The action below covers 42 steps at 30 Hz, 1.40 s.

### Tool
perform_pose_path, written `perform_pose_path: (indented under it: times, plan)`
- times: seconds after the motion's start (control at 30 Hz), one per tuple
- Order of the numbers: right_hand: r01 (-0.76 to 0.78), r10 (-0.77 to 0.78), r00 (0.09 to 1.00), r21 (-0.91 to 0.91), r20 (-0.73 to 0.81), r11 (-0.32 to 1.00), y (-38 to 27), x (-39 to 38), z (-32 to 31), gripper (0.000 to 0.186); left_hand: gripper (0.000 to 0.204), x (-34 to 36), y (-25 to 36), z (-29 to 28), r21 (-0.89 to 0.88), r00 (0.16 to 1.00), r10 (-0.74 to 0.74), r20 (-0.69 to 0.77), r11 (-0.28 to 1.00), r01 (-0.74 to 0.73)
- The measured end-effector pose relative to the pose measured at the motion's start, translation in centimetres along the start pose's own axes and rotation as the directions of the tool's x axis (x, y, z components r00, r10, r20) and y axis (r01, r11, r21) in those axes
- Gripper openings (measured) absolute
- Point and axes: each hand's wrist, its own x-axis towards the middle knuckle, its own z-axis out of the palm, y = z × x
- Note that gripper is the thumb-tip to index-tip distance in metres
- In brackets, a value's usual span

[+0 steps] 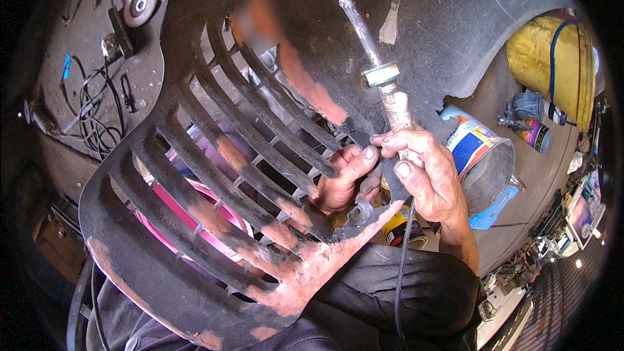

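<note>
A large black slatted grille panel [214, 175], worn to reddish primer along its edges and pointed lower tip, lay tilted across the person's lap, while a grimy rod-shaped tool [383, 84] with a trailing cord stood upright against its upper part.

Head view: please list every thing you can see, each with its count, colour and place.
slatted panel: one, dark grey with orange-red patches, across the lap, centre.
tool rod: one, grey metal with a crusted handle, upright, upper centre.
thin cable: one, black, hanging below the rod.
open can: one, white, blue and orange, on its side, right.
yellow container: one, upper right.
grinding disc: one, grey, upper left.
loose wires: several, black, left floor.
left hand: behind the slats, fingers curled through.
right hand: gripping the rod's handle.
</note>
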Motion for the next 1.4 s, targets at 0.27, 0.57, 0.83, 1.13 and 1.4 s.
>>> perform_pose_path:
  times: [0.27,0.57,0.83,1.13,1.4]
  plan:
    - [-0.009,0.009,1.0,-0.001,-0.016,1.0,0.1,0.0,0.2,0.025,0.033,0.3,-0.8,-1.2,0.139,0.998,0.032,0.049,0.99,-0.038]
    - [-0.011,0.01,1.0,-0.036,-0.02,0.999,-0.3,0.0,0.3,0.024,0.03,0.3,-0.7,-0.6,0.103,0.999,0.044,0.002,0.994,-0.043]
    - [-0.001,0.001,1.0,-0.002,-0.017,1.0,-1.2,0.2,0.4,0.022,0.028,0.3,-0.9,-0.8,0.054,1.0,0.007,0.013,0.998,-0.007]
    - [0.049,-0.052,0.995,-0.038,-0.087,0.998,-1.2,-0.6,1.1,0.025,0.026,0.1,-0.8,-0.8,0.096,1.0,0.025,-0.013,0.995,-0.023]
    - [0.028,-0.037,0.993,-0.076,-0.116,0.997,-0.4,-1.2,0.9,0.028,0.024,0.2,-0.9,-0.7,0.042,0.995,0.102,0.02,0.994,-0.102]
